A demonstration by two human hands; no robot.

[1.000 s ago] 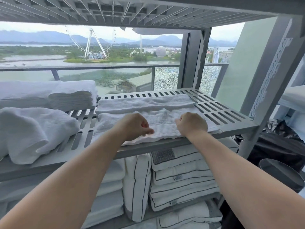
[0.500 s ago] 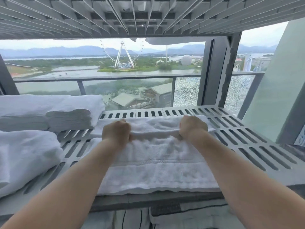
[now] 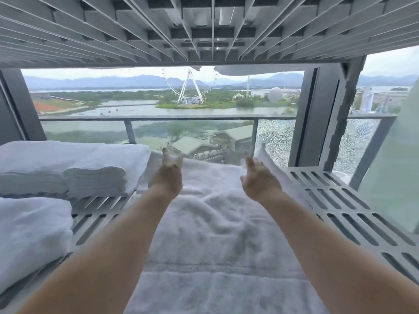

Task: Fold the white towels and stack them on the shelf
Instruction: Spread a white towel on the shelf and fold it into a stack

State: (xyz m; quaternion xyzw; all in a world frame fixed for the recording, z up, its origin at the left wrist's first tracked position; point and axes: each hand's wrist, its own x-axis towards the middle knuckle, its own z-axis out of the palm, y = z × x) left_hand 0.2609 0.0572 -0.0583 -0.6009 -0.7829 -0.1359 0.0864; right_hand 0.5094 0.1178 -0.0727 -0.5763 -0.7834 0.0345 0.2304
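1. Two bare hands reach fwd over a white terry towel (image 3: 215, 234), which lies spread on a grey slotted plastic shelf (image 3: 344, 214).
2. Left hand (image 3: 168, 177): open, fingers straight & slightly spread, pointing toward the towel's far edge. It grips nothing. Can't tell whether the fingertips touch the cloth.
3. Right hand (image 3: 260, 181): also open, palm turned inward, thumb out to the left, fingers straight. It holds nothing.
4. The towel's far right corner sticks up just beside the right hand, on its outer side. Touching or apart: can't tell. The far edge btwn the two hands looks a bit raised & blurred.
5. The towel covers the middle of the shelf front to back, w/ a woven band across its near part. Its surface is rumpled btwn the forearms.
6. Left rear of the shelf: a stack of folded white towels (image 3: 68, 171), just beside the spread towel's left edge.
7. Left front: a loosely bundled white towel (image 3: 31, 236), apart from the spread one, w/ shelf slots showing btwn them.
8. Overhead: the ribbed grey underside of an upper shelf (image 3: 204, 30).
9. Bkgd, through the window: a glass balcony railing (image 3: 158, 118), water, a white Ferris wheel (image 3: 189, 89), a pale dome (image 3: 275, 94) & hills.
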